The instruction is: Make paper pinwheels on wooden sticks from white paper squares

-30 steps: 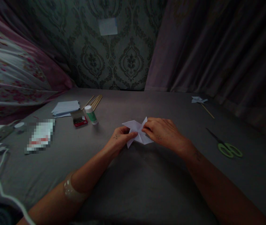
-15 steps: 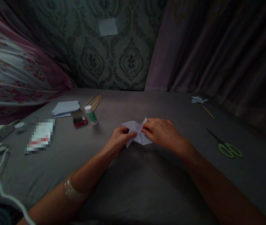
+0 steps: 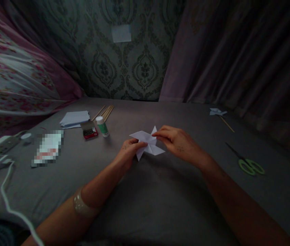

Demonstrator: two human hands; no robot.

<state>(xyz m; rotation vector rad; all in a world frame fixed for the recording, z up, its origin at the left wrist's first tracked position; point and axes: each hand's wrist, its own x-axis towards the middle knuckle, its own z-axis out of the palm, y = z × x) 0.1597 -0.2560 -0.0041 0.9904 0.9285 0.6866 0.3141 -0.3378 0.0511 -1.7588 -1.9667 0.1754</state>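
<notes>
A white folded paper pinwheel (image 3: 148, 142) with pointed blades is held up over the grey cloth in front of me. My left hand (image 3: 132, 148) grips it from the left, thumb pressed on top near its centre and fingers beneath. At its upper right, my right hand (image 3: 177, 140) pinches the blade's edge between thumb and fingertips. To the far right lies a second paper pinwheel (image 3: 217, 112) on a wooden stick (image 3: 227, 123).
Green-handled scissors (image 3: 247, 164) lie at right. A glue stick (image 3: 102, 127), an open red box (image 3: 90, 132) of small dark pieces, wooden sticks (image 3: 107, 112) and a paper stack (image 3: 75, 118) stand back left. A power strip (image 3: 0, 148) with white cable (image 3: 9, 205) sits far left.
My right hand has shifted from near the pinwheel's centre to its upper right edge, uncovering the lower right blade. My left hand keeps its hold. The view has moved slightly.
</notes>
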